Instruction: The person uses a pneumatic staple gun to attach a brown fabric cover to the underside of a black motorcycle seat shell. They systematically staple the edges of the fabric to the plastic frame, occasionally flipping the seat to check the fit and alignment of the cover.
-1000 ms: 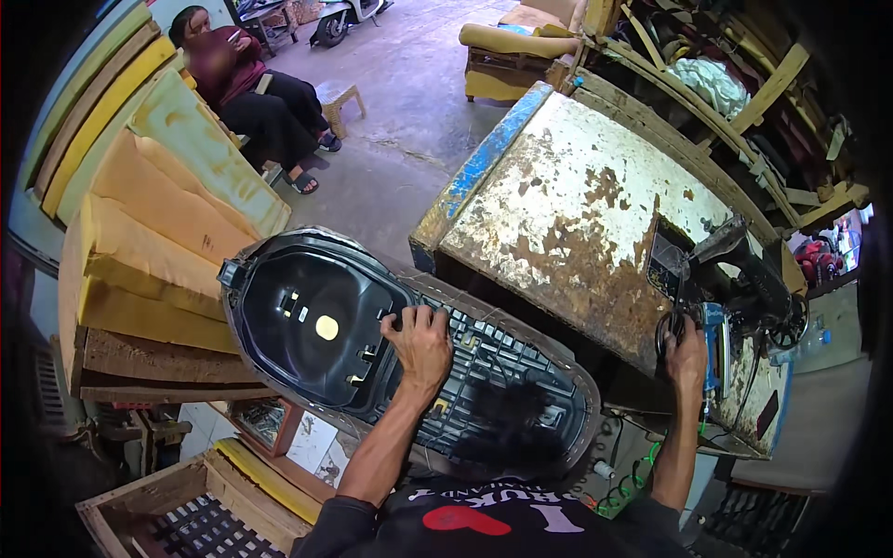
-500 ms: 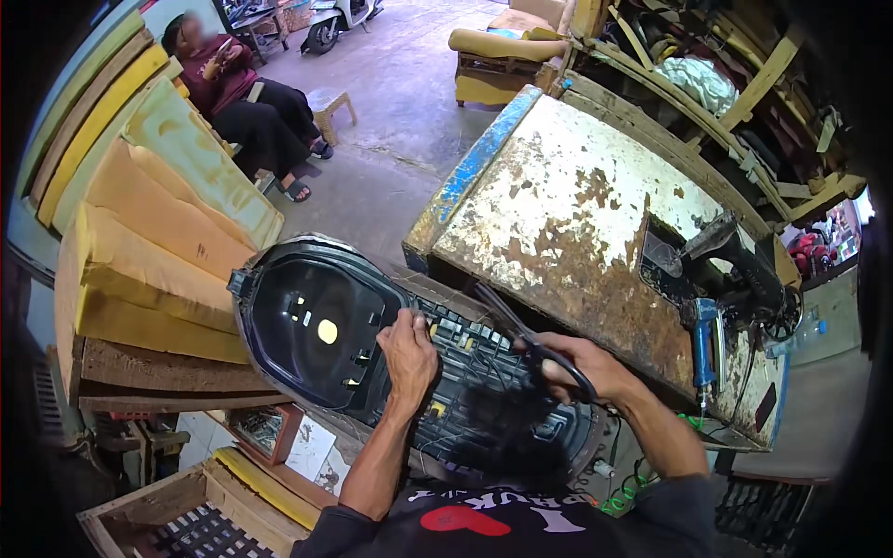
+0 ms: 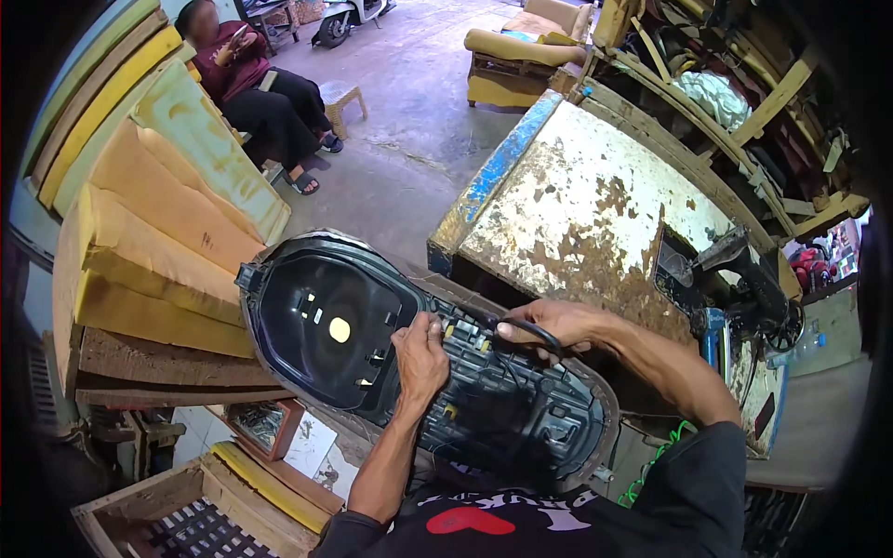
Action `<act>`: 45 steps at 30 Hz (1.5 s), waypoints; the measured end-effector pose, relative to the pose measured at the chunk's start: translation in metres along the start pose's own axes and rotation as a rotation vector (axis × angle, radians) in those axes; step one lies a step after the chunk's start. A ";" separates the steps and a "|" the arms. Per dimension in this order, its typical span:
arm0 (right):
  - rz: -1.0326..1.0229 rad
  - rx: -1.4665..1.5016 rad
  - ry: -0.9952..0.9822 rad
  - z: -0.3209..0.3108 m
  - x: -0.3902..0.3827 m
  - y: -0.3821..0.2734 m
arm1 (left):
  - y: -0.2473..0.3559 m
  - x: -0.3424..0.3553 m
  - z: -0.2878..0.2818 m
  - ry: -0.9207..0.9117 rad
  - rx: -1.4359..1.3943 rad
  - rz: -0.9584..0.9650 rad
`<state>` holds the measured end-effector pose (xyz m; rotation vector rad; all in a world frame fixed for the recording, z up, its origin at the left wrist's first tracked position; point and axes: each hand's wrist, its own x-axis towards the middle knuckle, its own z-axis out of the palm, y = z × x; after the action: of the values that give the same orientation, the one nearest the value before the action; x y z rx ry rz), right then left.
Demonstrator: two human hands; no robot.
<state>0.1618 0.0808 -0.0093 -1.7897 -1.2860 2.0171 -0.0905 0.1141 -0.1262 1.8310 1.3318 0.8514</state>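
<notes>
A motorcycle seat (image 3: 288, 288) lies upside down in front of me, its black plastic underside facing up, with a smooth hollow at the left and ribs at the right. My left hand (image 3: 421, 358) is closed at the middle of the seat, fingertips pressed together; what they pinch, if anything, is too small to make out. My right hand (image 3: 563, 324) grips a pair of black-handled scissors (image 3: 537, 333) over the seat's far edge. The blades are mostly hidden against the dark edge. Loose threads lie along the rim.
Beyond the seat stands a worn white workbench (image 3: 567, 205) with a black sewing machine (image 3: 744, 274) and a blue air tool (image 3: 713, 337). Foam-padded furniture pieces (image 3: 167, 251) lean at the left. A wooden crate frame (image 3: 186, 484) sits lower left. A person (image 3: 251, 84) sits farther off.
My right hand has moved left and away from me, bringing the scissors down to the seat's far edge. My left hand stays closed at about the same part of the seat.
</notes>
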 end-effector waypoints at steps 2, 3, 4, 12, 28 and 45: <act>-0.035 -0.056 0.031 -0.001 -0.012 -0.007 | -0.003 0.000 -0.008 0.027 -0.084 0.038; -0.063 -0.028 0.052 0.001 -0.022 -0.007 | -0.005 -0.006 -0.013 0.060 -0.259 -0.062; -0.095 -0.008 0.076 0.000 -0.032 -0.009 | -0.006 -0.011 -0.020 0.099 -0.436 -0.159; -0.251 0.232 0.457 -0.010 -0.136 0.059 | -0.004 -0.039 -0.131 1.048 0.791 0.073; 0.105 -0.094 0.006 0.013 -0.169 0.098 | 0.082 -0.051 0.059 -0.117 0.099 0.385; -0.027 -0.336 0.137 0.001 -0.166 0.081 | 0.043 -0.053 0.033 -0.290 -0.508 0.213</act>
<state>0.2402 -0.0721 0.0587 -1.9932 -1.6728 1.7085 -0.0554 0.0486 -0.1135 1.6232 0.6700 0.8940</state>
